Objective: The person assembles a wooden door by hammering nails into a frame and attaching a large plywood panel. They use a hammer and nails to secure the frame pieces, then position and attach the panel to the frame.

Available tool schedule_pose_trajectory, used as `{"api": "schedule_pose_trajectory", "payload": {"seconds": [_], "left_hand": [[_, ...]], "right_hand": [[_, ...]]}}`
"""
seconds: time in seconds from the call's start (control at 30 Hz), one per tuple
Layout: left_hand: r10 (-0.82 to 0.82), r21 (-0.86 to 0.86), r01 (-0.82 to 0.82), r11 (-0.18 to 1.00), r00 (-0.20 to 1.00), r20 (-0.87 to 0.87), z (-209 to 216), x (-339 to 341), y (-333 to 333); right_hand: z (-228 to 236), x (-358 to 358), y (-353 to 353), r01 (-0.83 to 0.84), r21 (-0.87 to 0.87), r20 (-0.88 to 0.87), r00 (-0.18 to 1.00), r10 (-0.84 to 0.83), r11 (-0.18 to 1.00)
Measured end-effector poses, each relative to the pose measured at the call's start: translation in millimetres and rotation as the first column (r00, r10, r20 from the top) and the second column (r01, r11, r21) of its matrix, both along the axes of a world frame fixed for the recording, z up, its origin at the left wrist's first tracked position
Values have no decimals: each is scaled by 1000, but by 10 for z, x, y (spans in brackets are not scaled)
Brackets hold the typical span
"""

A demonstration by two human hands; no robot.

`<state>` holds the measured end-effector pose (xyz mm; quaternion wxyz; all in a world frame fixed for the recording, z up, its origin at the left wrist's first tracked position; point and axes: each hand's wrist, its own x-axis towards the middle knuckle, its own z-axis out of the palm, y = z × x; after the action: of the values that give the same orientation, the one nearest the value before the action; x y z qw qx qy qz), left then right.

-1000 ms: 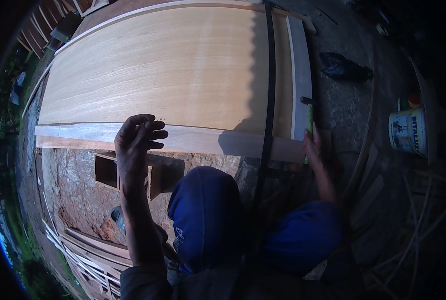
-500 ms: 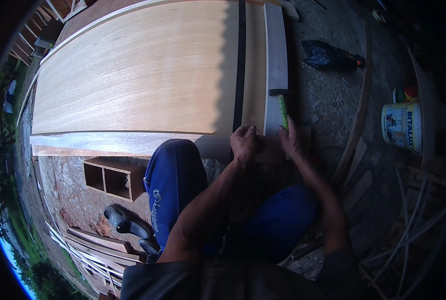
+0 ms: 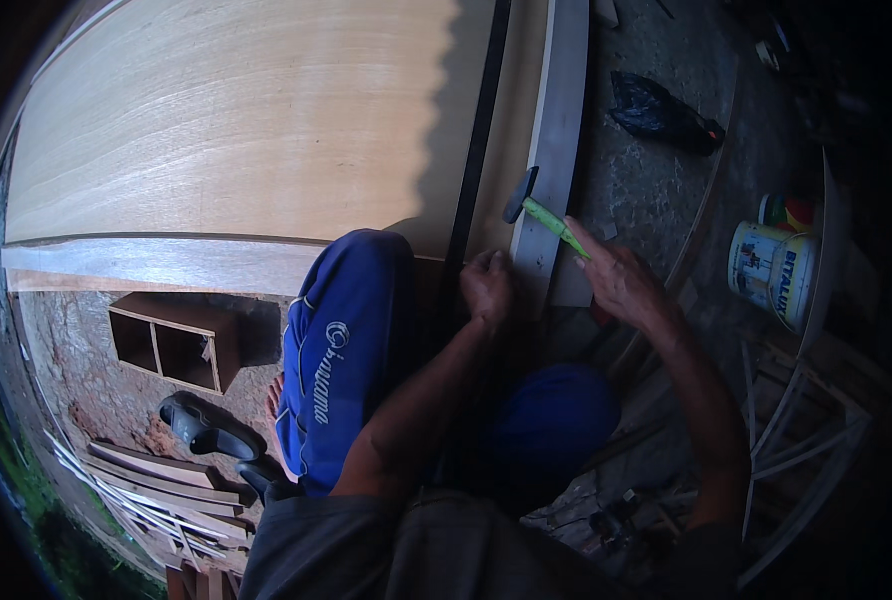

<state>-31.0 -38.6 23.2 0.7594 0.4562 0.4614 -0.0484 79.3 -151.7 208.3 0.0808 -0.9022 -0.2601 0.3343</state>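
Note:
A hammer (image 3: 556,225) with a bright green handle and dark head is gripped in my right hand (image 3: 624,285). Its head hovers over the inner edge of the pale wooden strip (image 3: 560,110) along the right side of a large plywood panel (image 3: 266,130). My left hand (image 3: 488,288) is closed at the panel's near right corner, fingertips pinched beside that strip. Whatever sits in the pinch is too small and dark to make out. Just left of this hand runs a black band (image 3: 478,150), lengthwise over the panel.
An open two-part wooden box (image 3: 171,345) and dark clogs (image 3: 206,425) lie on the left ground near stacked wood strips (image 3: 156,480). At right are a black plastic bag (image 3: 661,112), a white paint bucket (image 3: 771,270) and a thin curved board (image 3: 711,200). My blue-trousered knee (image 3: 356,300) touches the panel's near edge.
My right hand has moved right and turned, with the hammer now slanting up to the left. The left hand stays pinched near the corner. The whole view has shifted and tilted.

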Motion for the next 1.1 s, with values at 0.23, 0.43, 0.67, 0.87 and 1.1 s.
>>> {"api": "schedule_pose_trajectory", "payload": {"seconds": [0.23, 0.43, 0.67, 0.87, 1.1], "left_hand": [[-147, 136, 154, 979, 987, -60, -4, -14, -39], [-149, 65, 155, 986, 985, -89, 94, 30, 11], [-186, 153, 205, 967, 974, -132, 166, 31, 28], [-178, 140, 203, 969, 969, -169, 137, 35, 21], [-223, 99, 242, 965, 960, -171, 85, 20, -18]], "right_hand": [[168, 186, 515, -356, -392, -171, 934, 313, 848], [177, 251, 637, -417, -401, -222, 908, 355, 816], [245, 275, 798, -453, -428, -217, 891, 398, 782], [301, 305, 916, -399, -391, -178, 917, 357, 829], [330, 320, 977, -465, -430, -231, 885, 404, 774]]}}
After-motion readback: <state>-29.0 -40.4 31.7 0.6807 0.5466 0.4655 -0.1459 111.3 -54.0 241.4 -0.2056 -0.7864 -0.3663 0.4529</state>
